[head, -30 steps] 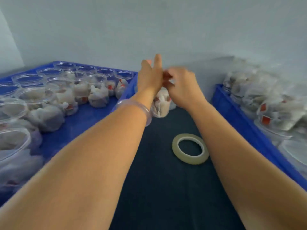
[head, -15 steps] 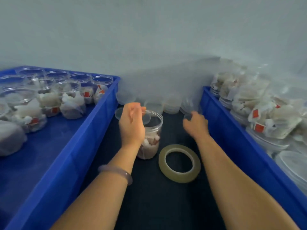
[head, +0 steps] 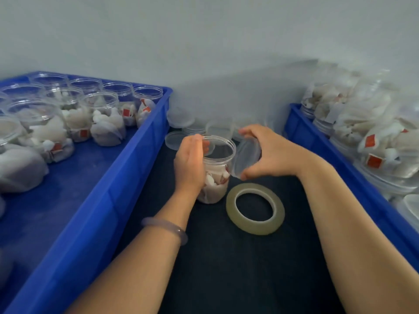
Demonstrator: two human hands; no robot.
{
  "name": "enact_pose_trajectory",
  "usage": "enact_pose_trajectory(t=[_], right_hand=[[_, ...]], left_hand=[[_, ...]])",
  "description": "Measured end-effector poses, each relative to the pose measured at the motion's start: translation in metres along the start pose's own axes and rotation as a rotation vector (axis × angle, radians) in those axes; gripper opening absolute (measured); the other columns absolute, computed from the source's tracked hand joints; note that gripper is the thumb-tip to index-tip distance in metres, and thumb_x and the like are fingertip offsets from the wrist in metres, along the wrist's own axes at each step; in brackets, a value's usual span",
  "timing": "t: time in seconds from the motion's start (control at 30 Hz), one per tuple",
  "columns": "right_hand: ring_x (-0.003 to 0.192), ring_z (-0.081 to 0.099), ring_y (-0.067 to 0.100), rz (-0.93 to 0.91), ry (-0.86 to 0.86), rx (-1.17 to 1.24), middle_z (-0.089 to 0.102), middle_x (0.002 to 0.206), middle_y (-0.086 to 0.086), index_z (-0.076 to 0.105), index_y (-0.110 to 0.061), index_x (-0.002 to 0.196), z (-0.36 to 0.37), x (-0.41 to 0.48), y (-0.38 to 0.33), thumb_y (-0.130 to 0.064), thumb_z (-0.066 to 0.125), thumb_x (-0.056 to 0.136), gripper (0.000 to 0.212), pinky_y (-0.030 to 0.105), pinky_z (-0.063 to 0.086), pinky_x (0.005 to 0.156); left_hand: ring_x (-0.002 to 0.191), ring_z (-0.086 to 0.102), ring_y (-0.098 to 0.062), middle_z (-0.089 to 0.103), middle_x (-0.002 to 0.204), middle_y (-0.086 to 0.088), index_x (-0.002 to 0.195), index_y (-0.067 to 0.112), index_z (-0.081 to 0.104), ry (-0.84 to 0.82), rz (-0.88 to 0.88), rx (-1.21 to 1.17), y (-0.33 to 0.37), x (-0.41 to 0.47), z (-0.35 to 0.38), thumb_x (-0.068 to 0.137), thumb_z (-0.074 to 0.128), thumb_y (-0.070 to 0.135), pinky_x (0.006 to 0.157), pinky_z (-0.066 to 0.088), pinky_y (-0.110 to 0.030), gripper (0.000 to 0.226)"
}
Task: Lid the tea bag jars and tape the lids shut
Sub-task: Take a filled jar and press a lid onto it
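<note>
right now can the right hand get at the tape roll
Probably yes: the tape roll lies bare on the dark mat just below the right hand, nothing between, though that hand holds a lid.

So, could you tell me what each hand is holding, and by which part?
The left hand grips the open tea bag jar round its side; the right hand pinches a clear lid by its rim.

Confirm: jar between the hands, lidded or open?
Open. The jar has a bare rim; the right hand holds the lid tilted beside it.
</note>
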State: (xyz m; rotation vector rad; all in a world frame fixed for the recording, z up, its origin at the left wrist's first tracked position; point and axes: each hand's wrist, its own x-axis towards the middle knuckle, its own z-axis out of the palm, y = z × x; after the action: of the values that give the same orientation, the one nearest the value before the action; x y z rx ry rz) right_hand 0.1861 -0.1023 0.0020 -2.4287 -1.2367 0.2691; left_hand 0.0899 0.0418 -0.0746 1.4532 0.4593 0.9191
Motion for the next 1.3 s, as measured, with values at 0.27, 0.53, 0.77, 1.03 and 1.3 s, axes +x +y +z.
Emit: enact_pose_trajectory(t=[0.27, 0.53, 0.77, 1.03, 1.3], right_hand=[[0.104, 0.052, -0.004, -0.267, 0.061, 0.153, 0.056, 0.111, -0.022, 0.057, -0.034, 0.129, 0.022, -0.012, -0.050, -0.035, 0.077, 0.074, 0.058, 0.019, 0.041, 0.091], [0.104, 0.055, 0.013, -0.368, 0.279, 0.029, 0.061, 0.113, -0.006, 0.066, -0.028, 0.122, 0.041, -0.021, -0.047, -0.055, 0.059, 0.076, 0.054, 0.041, 0.048, 0.088], [0.103, 0.053, 0.009, -0.328, 0.222, 0.016, 0.061, 0.111, -0.010, 0.068, -0.030, 0.117, 0.039, -0.022, -0.050, -0.048, 0.067, 0.080, 0.041, 0.041, 0.048, 0.088], [0.131, 0.036, 0.030, 0.041, 0.310, -0.323, 0.040, 0.146, 0.008, 0.035, -0.023, 0.146, 0.064, -0.035, -0.079, -0.064, 0.029, 0.090, 0.070, 0.040, 0.033, 0.102], [0.107, 0.041, 0.008, 0.097, 0.258, 0.054, 0.048, 0.108, -0.010, 0.056, -0.032, 0.117, 0.034, -0.042, -0.058, -0.075, 0.062, 0.055, 0.076, 0.025, 0.040, 0.081]], left_hand=[[0.101, 0.067, -0.023, 0.073, 0.097, -0.008, 0.091, 0.025, 0.071, -0.149, -0.034, -0.245, 0.004, -0.037, 0.004, 0.090, 0.020, 0.056, 0.095, 0.048, -0.049, 0.060], [0.083, 0.063, 0.012, 0.062, 0.082, 0.013, 0.106, 0.010, 0.065, -0.145, -0.081, -0.254, -0.003, -0.039, 0.004, 0.096, 0.048, 0.014, 0.076, 0.049, -0.009, 0.021], [0.106, 0.063, -0.034, 0.068, 0.104, -0.022, 0.100, 0.009, 0.069, -0.191, -0.053, -0.245, 0.001, -0.033, 0.005, 0.090, 0.013, 0.058, 0.099, 0.042, -0.059, 0.075], [0.078, 0.058, -0.019, 0.063, 0.072, 0.005, 0.076, 0.021, 0.064, -0.025, 0.022, 0.052, -0.004, -0.038, 0.006, 0.076, 0.041, 0.057, 0.075, 0.048, -0.032, 0.043], [0.060, 0.065, -0.006, 0.069, 0.060, 0.000, 0.068, 0.016, 0.070, -0.004, -0.059, -0.077, -0.004, -0.039, 0.009, 0.105, 0.015, 0.031, 0.056, 0.048, -0.017, 0.068]])
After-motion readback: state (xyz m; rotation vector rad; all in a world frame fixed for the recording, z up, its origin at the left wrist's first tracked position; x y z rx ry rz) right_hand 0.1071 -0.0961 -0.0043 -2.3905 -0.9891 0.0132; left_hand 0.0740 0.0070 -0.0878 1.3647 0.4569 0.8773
